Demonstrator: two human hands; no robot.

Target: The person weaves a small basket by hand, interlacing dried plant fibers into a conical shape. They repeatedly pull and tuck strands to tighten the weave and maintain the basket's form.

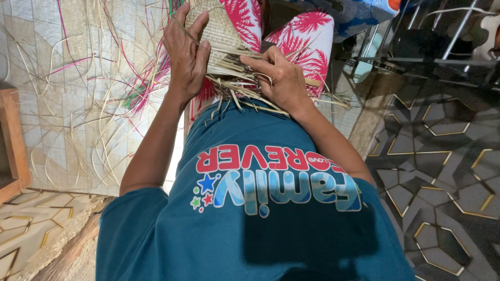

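A single view is given, taken from a camera worn on the head. It is aimed steeply down the person's own chest and lap, so the teal shirt (271,208) fills the near foreground. The floor (448,156) is seen on both sides.

The woven piece (216,28) rests on the person's lap, loose strand ends (237,86) pointing toward the body. The left hand (186,54) lies on its left side; the right hand (281,78) lies on the strand ends, to the right. A mat (67,104) covers the floor (442,156) at left, loose strips (104,78) scattered on it
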